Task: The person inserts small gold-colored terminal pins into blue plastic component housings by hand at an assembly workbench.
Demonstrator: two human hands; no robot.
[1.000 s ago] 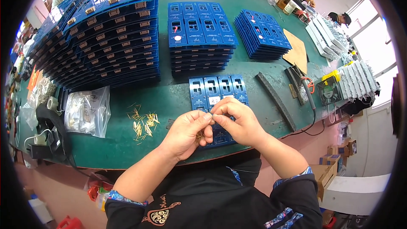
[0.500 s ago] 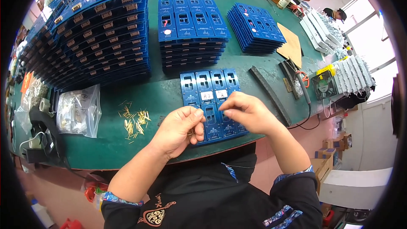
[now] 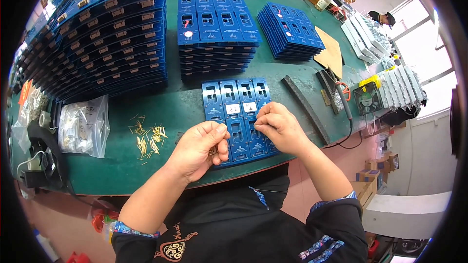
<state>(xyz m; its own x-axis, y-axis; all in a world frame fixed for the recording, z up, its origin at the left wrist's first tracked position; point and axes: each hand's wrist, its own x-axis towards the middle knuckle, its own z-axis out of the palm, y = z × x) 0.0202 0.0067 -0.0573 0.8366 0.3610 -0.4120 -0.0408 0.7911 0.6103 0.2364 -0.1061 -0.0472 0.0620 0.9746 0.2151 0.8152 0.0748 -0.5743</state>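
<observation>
A blue circuit board panel [image 3: 239,139] with rectangular cut-outs and two white labels lies flat on the table before me. My left hand [image 3: 202,148] is curled over the panel's left edge, thumb against the fingers. Thin gold-coloured pins [image 3: 213,151] show in part inside its fist. Above the panel's right half, my right hand [image 3: 278,124] has thumb and forefinger pinched together; whatever is between the tips is too small to tell. Loose gold-coloured pins [image 3: 151,139] are strewn on the table to the left of my left hand.
Stacks of blue circuit boards stand at the left [image 3: 112,34], centre [image 3: 217,19] and right [image 3: 290,31]. A clear plastic bag [image 3: 84,126] lies at left. To the right are a dark bar [image 3: 306,109], a soldering iron [image 3: 345,102] and a small fan [image 3: 368,98]. Other people sit beyond.
My right hand has lowered slightly toward the panel, and its fingers have come closer together. My left hand keeps its curl. The whole view has shifted a little.
</observation>
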